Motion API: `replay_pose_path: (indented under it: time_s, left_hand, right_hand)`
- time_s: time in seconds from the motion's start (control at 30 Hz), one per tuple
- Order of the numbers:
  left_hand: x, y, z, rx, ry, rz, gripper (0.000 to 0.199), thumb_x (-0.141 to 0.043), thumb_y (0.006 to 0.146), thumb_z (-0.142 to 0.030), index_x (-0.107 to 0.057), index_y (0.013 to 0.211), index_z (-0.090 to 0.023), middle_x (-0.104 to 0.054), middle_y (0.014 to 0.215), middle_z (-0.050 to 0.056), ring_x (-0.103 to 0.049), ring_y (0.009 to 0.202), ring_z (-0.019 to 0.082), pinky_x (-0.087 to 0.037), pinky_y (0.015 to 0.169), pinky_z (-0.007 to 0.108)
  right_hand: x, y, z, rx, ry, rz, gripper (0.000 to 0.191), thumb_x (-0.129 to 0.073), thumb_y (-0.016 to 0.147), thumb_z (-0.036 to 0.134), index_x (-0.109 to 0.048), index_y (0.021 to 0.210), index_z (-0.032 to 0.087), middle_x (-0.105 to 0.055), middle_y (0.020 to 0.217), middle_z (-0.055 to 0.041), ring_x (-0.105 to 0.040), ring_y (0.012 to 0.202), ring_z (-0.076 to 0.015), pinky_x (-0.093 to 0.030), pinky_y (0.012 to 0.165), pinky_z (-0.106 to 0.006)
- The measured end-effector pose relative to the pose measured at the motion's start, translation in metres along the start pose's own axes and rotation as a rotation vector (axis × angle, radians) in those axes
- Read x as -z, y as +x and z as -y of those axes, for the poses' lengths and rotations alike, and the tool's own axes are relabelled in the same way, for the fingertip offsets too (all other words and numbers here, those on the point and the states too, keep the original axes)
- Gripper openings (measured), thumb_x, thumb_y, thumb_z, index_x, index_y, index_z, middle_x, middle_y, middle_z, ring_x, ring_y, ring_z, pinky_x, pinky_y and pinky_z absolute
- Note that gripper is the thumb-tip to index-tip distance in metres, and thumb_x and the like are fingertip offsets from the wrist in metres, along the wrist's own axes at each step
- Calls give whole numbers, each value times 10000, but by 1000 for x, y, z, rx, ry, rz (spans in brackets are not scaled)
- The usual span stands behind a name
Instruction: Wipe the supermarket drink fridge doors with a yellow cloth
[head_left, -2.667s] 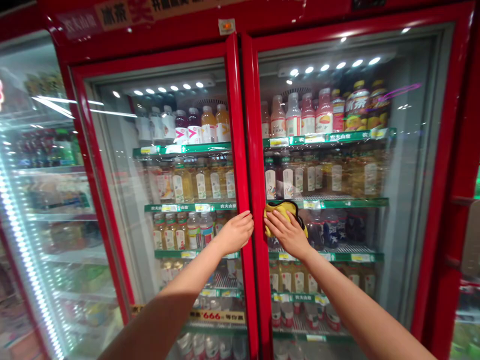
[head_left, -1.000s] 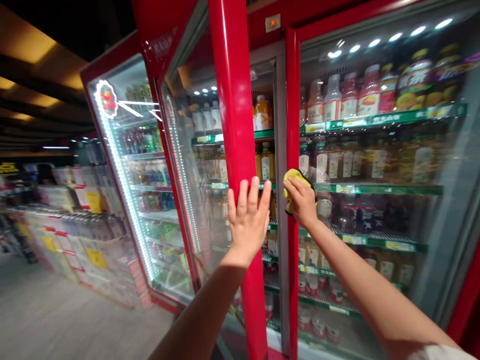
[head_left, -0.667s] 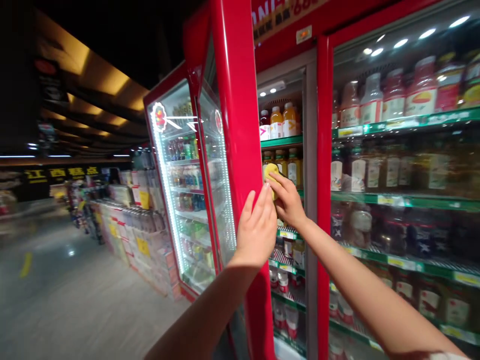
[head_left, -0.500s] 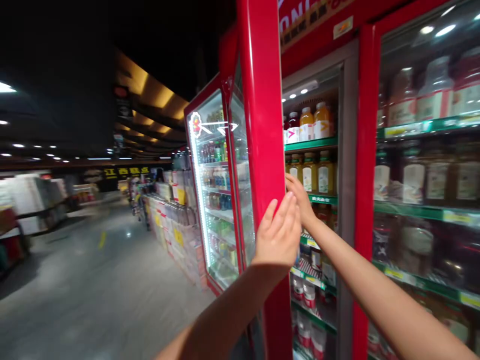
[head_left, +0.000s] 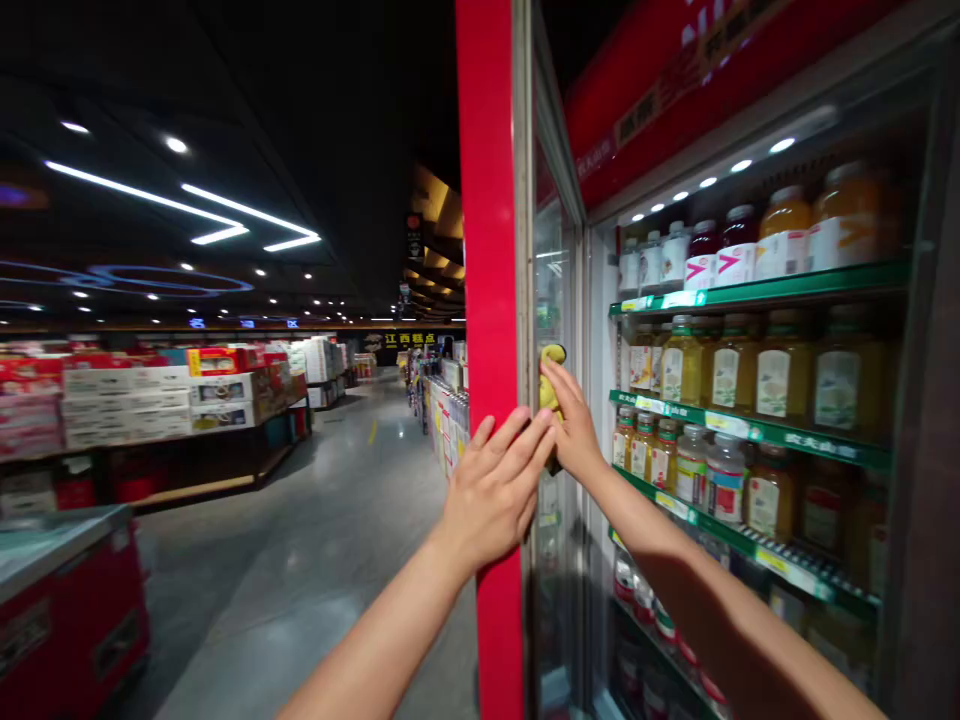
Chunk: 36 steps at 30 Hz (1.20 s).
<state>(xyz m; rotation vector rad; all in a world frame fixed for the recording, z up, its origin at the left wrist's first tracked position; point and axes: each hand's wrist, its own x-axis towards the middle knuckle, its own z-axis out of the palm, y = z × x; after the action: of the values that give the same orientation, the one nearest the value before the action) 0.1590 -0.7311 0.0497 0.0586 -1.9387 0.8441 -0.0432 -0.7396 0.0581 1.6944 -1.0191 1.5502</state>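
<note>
The red-framed glass cooler door (head_left: pixel 491 250) is standing open and is serving as the reference for all positions below. The left hand (head_left: pixel 491 490) is lying over the front edge of the door with its fingers extended together; it is gripping nothing. The right hand (head_left: pixel 574 430) is grasping a yellow cloth (head_left: pixel 548 395) and is holding it at the inner side of the door, just beyond the left fingertips. The fingers are partly covering the cloth; whether the two hands are touching cannot be told.

To the right of the door, the cooler shelves are carrying upright bottles: orange juice bottles (head_left: pixel 780 235) and dark purple ones are standing in the top row, and amber drink bottles (head_left: pixel 776 370) are filling the row below. Green shelf strips (head_left: pixel 802 440) are bearing price labels.

To the left of the door, a grey floor (head_left: pixel 330 570) is extending backward, stacked cartons (head_left: pixel 127 405) are occupying a low display, and a red chest unit (head_left: pixel 75 620) is standing nearest the viewer.
</note>
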Motion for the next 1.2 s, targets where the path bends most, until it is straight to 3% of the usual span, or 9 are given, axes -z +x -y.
replay_pose_path:
  time_s: [0.17,0.3,0.53,0.73,0.83,1.0,1.1,1.2]
  left_hand:
    - [10,-26,30,92,156,107,515,-515,956,-234,-511,1462,-136,-505,1531,80,-184,1555,240,-221,1276,426]
    - [0,-41,48,192,286,148,599,-541,930,-231,-445,1510,-117,-436,1575,102,-146,1558,294,-299,1250,465]
    - [-40,-70,97,300,396,108,706,-493,899,-83,-305,1578,-130,-321,1626,96,-55,1567,279,-291,1249,511]
    - [-54,-94,144,310,452,117,737,-490,906,-124,-245,1600,-151,-293,1635,91,-104,1561,271,-191,1278,499]
    - [-60,-88,172,308,490,128,725,-482,932,-176,-216,1605,-132,-287,1639,111,-146,1558,249,-142,1289,479]
    - [-74,-56,235,306,501,106,755,-460,920,-130,-155,1610,-101,-215,1664,150,-91,1566,264,-225,1268,489]
    - [-86,-44,269,291,472,112,790,-432,903,-70,-96,1616,-114,-201,1668,167,-68,1565,268,-264,1252,506]
    - [-99,-47,291,289,474,106,779,-380,902,-20,-79,1615,-108,-228,1659,186,-58,1563,264,-298,1239,500]
  right_hand:
    - [-51,8,12,-60,84,24,740,-394,795,26,-456,1497,250,-439,1575,-76,-364,1482,-210,-317,1228,-478]
    - [-84,13,11,-61,42,69,726,-379,799,19,-469,1494,207,-431,1578,-99,-350,1487,-221,-312,1232,-479]
    - [-131,20,-4,28,-48,171,760,-367,799,-16,-430,1525,200,-390,1610,-103,-288,1519,-217,-300,1238,-500]
    - [-170,27,-15,56,-154,234,751,-391,807,-30,-450,1519,201,-377,1623,-96,-305,1514,-231,-340,1218,-482]
    - [-193,29,-20,42,-211,236,727,-406,834,-21,-460,1515,227,-378,1625,-80,-345,1495,-248,-362,1204,-484]
    - [-225,33,-32,59,-241,234,693,-423,853,-6,-493,1493,250,-418,1603,-74,-408,1458,-273,-393,1178,-506]
    - [-234,41,-42,80,-170,220,716,-413,829,-13,-495,1488,254,-472,1567,-69,-441,1431,-259,-408,1172,-504]
    - [-235,60,-52,94,-67,144,741,-401,812,-3,-425,1527,190,-502,1537,-104,-453,1418,-240,-396,1191,-485]
